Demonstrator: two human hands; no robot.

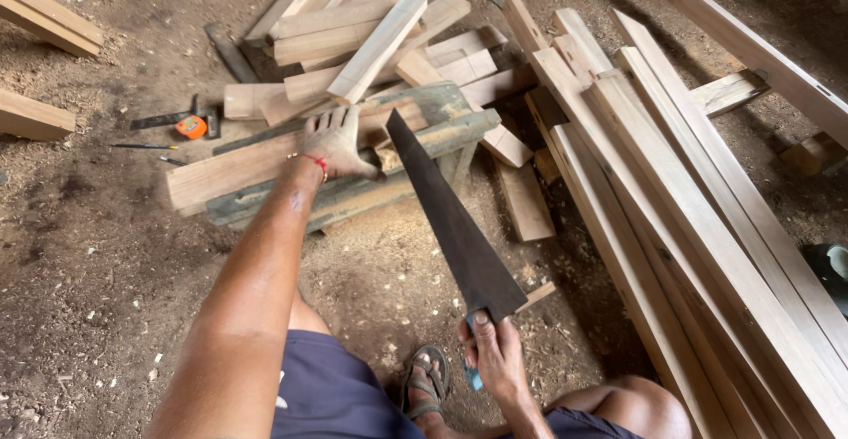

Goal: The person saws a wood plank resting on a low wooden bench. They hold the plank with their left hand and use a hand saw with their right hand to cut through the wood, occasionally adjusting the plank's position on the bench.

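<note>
My left hand [340,143] presses flat, fingers spread, on a long wooden board [230,172] lying across a low grey-green sawhorse [442,130]. A red thread circles that wrist. My right hand [496,355] grips the blue handle of a hand saw [450,223]. The dark blade points away from me, its tip resting near the board's right end beside my left thumb. My sandalled foot [426,386] is on the dirt between my knees.
A heap of short wood offcuts [371,37] lies behind the sawhorse. Long planks [689,218] are stacked at the right. An orange tape measure [191,126], a square and a pencil [141,147] lie on the dirt floor at left. More timber [44,15] sits far left.
</note>
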